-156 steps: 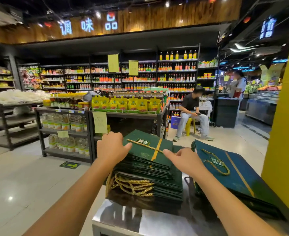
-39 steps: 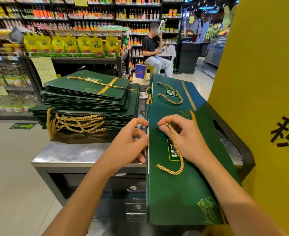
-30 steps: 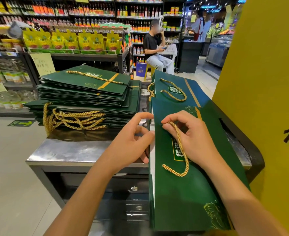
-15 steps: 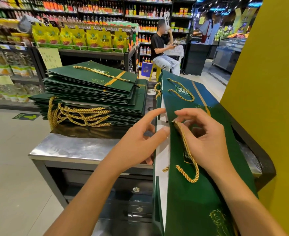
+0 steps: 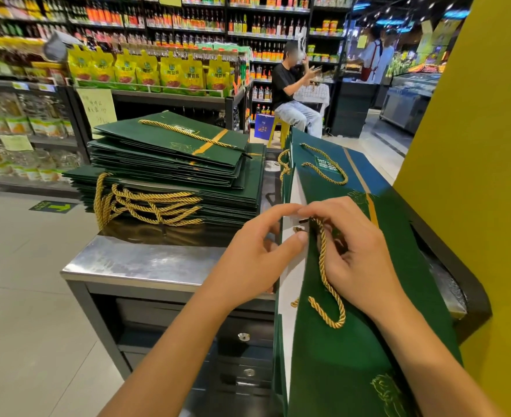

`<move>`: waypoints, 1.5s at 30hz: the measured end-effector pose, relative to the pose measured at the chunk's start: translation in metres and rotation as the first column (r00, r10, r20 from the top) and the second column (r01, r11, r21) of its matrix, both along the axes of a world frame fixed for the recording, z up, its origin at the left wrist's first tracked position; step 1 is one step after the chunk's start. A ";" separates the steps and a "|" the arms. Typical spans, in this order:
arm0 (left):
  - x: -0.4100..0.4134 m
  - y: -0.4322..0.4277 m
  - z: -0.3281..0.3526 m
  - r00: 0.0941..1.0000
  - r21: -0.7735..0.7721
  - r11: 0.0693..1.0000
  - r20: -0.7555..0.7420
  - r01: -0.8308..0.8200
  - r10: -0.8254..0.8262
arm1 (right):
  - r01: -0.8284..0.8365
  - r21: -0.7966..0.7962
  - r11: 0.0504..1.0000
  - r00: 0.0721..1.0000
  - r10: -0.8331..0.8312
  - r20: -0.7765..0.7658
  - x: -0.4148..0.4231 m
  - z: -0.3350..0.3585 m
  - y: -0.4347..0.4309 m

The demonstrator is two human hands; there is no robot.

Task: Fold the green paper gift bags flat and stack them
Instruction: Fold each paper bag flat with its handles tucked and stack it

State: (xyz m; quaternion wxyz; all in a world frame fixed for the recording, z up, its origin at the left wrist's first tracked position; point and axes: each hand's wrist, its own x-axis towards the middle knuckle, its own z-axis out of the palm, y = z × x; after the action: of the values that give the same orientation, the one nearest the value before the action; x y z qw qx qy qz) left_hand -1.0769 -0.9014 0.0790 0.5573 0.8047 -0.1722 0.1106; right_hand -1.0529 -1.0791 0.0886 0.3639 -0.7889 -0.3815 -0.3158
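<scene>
Since 1.3 s back: bag mouth parted, white lining showing between the hands. Bag lies under both hands, mouth at the fingertips. Grip: left hand pinches the left rim, thumb on lining; right hand grasps the right rim at the cord. Left of left hand: stack on counter. Beyond the hands: second bag. Right of right hand: pillar.

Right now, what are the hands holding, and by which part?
Both hold the green gift bag at its mouth: left hand pinches the left rim, right hand the right rim by the gold rope handle.
</scene>
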 end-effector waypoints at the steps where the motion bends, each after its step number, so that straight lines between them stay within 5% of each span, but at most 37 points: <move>1: 0.001 -0.001 0.000 1.000 -0.009 1.000 0.016 -0.017 0.017 | 0.000 0.004 1.000 1.000 0.000 0.002 -0.001 0.000 0.000; 15: -0.001 -0.011 0.000 0.980 -0.024 0.992 0.152 -0.127 0.130 | 0.033 -0.013 0.999 0.999 -0.032 0.016 0.000 -0.002 0.000; 32: -0.012 -0.005 0.013 0.990 -0.410 0.908 -0.139 -0.087 0.032 | 0.151 -0.006 0.988 0.988 -0.151 -0.005 0.001 -0.007 0.001; 39: -0.004 0.002 0.009 0.977 -0.272 0.961 -0.212 -0.056 -0.003 | 0.175 0.036 0.984 0.984 -0.174 -0.043 0.002 -0.004 0.000; 45: -0.006 0.004 0.010 0.959 -0.326 0.930 -0.272 -0.168 0.078 | 0.219 -0.140 0.966 0.946 -0.245 -0.210 0.002 0.000 -0.014</move>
State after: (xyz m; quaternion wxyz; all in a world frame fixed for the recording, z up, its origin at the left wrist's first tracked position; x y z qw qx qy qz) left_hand -1.0827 -0.8971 0.0887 0.6993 0.7110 -0.0260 0.0698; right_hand -1.0507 -1.0929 0.0887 0.3192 -0.8786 -0.2596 -0.2424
